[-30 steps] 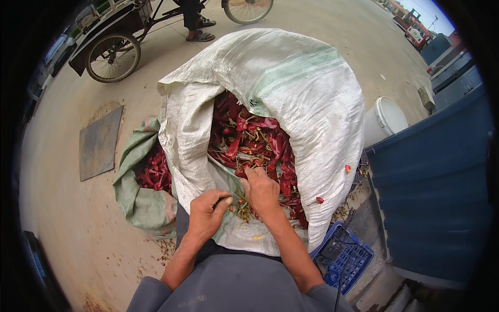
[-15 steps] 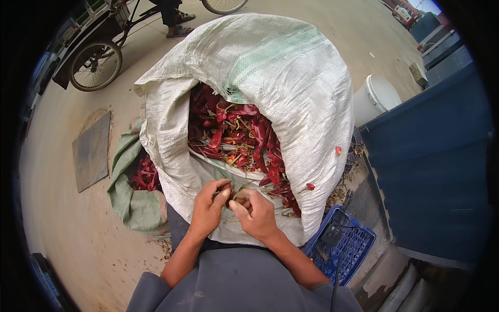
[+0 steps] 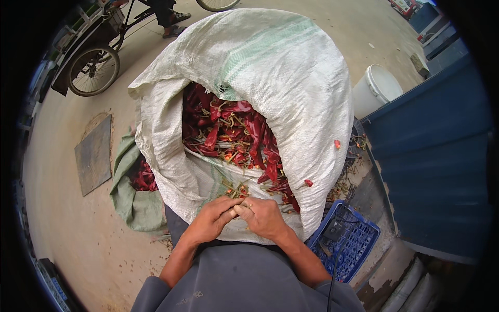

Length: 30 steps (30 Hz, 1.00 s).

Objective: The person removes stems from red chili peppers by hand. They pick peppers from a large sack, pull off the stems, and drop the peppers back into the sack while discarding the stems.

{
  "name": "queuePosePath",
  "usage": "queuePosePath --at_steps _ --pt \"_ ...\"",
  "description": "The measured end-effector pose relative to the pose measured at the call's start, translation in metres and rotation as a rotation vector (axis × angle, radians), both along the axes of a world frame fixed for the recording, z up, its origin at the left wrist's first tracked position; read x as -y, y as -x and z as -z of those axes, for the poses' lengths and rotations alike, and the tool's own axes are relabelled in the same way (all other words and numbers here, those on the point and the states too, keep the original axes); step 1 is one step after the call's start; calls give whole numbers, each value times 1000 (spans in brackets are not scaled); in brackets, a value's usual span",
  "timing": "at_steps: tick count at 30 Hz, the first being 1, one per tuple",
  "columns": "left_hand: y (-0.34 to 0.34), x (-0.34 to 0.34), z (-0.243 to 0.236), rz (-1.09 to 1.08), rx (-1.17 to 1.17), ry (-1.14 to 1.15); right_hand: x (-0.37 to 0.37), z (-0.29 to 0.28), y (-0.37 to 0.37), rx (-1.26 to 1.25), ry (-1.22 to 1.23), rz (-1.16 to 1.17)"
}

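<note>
Just beyond my lap, my left hand and my right hand meet over the near lip of a large white woven sack. Both are closed, thumbs and fingertips pressed together. Whatever is pinched there is mostly hidden; only a thin pale stem-like bit shows by the right thumb. Dried red chili peppers with curled stems fill the sack's opening. Some loose chili stems lie on the sack fabric right above my fingers.
To the left stands a green sack of red chilies, near a dark flat plate. At right are a blue plastic basket, a white bucket and a blue metal panel. A cargo tricycle and a person's feet appear at the back.
My hands have come closer together and slightly lower, covering the dark red piece that showed between them. The view has shifted a little.
</note>
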State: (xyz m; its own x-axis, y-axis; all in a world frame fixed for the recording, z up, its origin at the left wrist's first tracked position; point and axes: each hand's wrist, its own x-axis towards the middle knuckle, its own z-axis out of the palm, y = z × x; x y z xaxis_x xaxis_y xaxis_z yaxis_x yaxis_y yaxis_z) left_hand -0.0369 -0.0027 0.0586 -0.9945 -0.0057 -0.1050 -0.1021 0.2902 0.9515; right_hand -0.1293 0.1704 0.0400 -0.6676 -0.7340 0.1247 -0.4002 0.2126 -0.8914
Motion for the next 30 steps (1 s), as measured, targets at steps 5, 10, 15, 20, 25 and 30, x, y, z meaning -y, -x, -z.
queuePosePath --at_steps 5,10,15,20,25,30 --pt "0 1 4 42 -16 53 1 8 3 -35 51 -25" --pt "7 -1 -12 141 17 110 -1 10 12 -71 -7 -14" --pt "5 -16 -1 -50 -6 49 3 0 14 -16 84 34" --pt "2 -21 -1 -187 66 -295 9 -7 5 537 224 140" --pt "1 -25 -4 -284 89 -594 13 0 -6 991 448 155" --pt "-2 -25 4 -380 170 -969 13 2 -11 1227 701 155"
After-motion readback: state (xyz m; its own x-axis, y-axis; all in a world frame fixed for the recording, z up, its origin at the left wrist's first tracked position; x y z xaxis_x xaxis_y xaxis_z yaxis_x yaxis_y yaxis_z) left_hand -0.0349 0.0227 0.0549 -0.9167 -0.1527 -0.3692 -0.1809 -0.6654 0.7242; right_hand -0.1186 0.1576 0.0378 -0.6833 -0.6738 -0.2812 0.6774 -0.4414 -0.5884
